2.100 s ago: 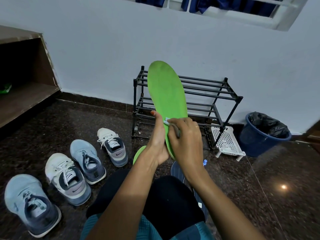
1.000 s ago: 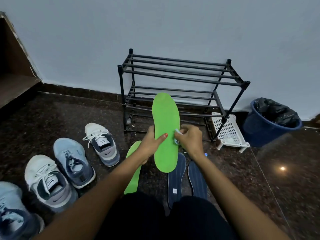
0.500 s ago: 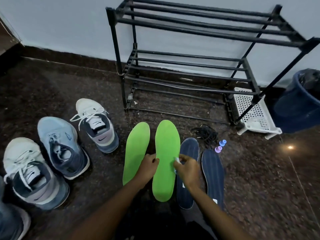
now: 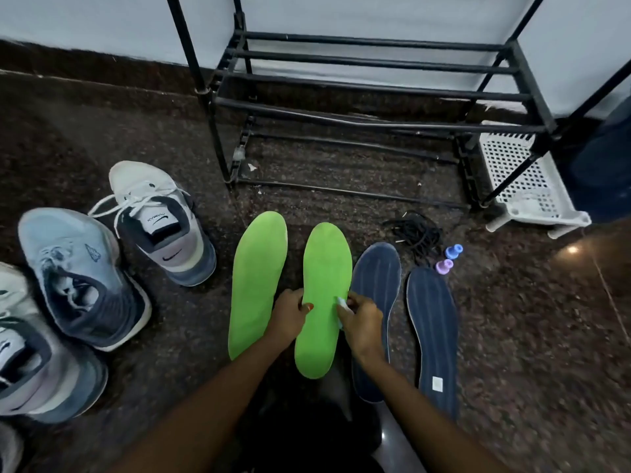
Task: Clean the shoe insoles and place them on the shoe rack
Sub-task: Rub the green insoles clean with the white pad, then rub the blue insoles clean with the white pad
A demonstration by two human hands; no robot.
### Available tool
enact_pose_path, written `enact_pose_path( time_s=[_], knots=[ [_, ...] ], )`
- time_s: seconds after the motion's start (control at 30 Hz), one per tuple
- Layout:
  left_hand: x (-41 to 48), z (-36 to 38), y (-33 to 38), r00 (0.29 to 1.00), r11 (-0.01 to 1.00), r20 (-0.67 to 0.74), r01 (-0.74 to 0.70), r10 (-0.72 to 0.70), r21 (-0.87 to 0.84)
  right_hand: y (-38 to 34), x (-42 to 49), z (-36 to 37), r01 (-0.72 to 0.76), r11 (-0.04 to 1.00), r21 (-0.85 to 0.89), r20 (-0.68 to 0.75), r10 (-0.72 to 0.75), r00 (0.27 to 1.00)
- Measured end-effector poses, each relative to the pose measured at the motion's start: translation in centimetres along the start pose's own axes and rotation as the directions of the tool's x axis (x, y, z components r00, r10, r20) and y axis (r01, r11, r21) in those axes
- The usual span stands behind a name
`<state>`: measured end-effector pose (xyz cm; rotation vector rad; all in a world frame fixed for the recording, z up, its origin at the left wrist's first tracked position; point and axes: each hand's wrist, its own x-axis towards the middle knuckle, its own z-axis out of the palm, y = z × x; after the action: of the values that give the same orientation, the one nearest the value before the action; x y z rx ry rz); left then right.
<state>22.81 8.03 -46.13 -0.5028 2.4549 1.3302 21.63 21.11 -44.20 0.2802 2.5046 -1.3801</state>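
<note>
Head view, looking down at a dark speckled floor [image 4: 512, 336]. The left hand [image 4: 290, 314] grips the left edge of a green insole [image 4: 324, 268], thumb on top; the right hand [image 4: 362, 319] pinches a small pale-blue object [image 4: 341, 302] against its right edge. The insole lies flat, toe toward the black shoe rack [image 4: 358, 93]; contact with the floor cannot be judged. A second green insole [image 4: 256, 281] lies just to its left and two navy insoles [image 4: 432, 329] lie to its right. Sneakers [image 4: 164, 227] stand at left; black laces [image 4: 418, 233] lie near the rack.
</note>
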Motion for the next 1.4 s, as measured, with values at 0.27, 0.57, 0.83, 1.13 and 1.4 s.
enact_pose_path(
  time_s=[0.27,0.57,0.83,1.13,1.4],
  knots=[
    [0.1,0.4,-0.4,0.997,0.999,-0.075,0.032,-0.032,0.003,0.7,0.7,0.6,-0.019,1.000,0.001,0.019,0.019,1.000],
    [-0.4,0.7,-0.2,0.990,0.994,-0.097,0.098,-0.101,-0.043,1.0,0.9,-0.1,-0.048,0.999,0.026,-0.007,0.048,0.999],
    [-1.5,-0.7,1.7,0.987,0.995,-0.128,0.098,-0.096,0.006,-0.1,1.0,-2.4,-0.107,0.962,0.252,0.073,0.092,0.993],
    [-4.6,-4.8,9.7,0.991,0.997,-0.115,-0.069,0.072,0.030,-6.8,-0.8,-8.4,-0.200,0.885,0.420,0.242,0.103,0.965],
    [-10.9,-8.6,20.8,0.948,0.956,-0.144,-0.271,0.285,0.109,-14.1,-5.2,-18.3,-0.043,0.938,0.344,0.189,-0.025,0.982]
  ],
)
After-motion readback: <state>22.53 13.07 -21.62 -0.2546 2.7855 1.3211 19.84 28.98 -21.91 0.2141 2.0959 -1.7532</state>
